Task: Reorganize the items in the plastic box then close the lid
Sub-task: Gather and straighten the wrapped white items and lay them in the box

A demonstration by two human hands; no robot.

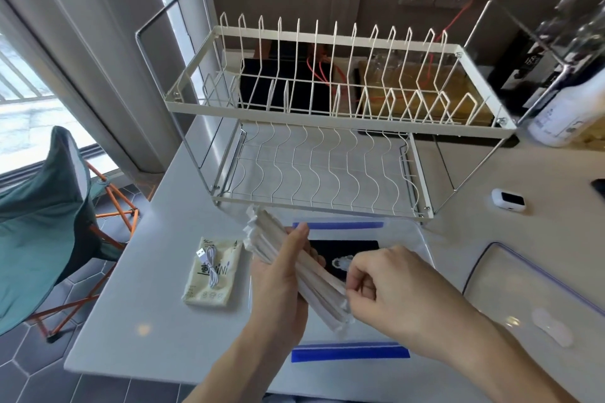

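Observation:
A clear plastic box (352, 353) with blue clips on its near and far edges sits at the table's front. A dark item (347, 250) lies inside it. Over the box, my left hand (281, 291) grips a bundle of paper-wrapped chopsticks (278, 245) slanting from upper left to lower right. My right hand (389, 294) pinches the bundle's lower end. The box's clear lid (537, 301), edged in blue, lies flat on the table to the right. A beige packet (209, 285) with a white USB cable (209, 260) on it lies left of the box.
A white two-tier wire dish rack (327, 121) stands just behind the box. A small white device (508, 199) lies at the right, bottles (563, 108) at the far right. A green folding chair (49, 222) stands off the table's left edge.

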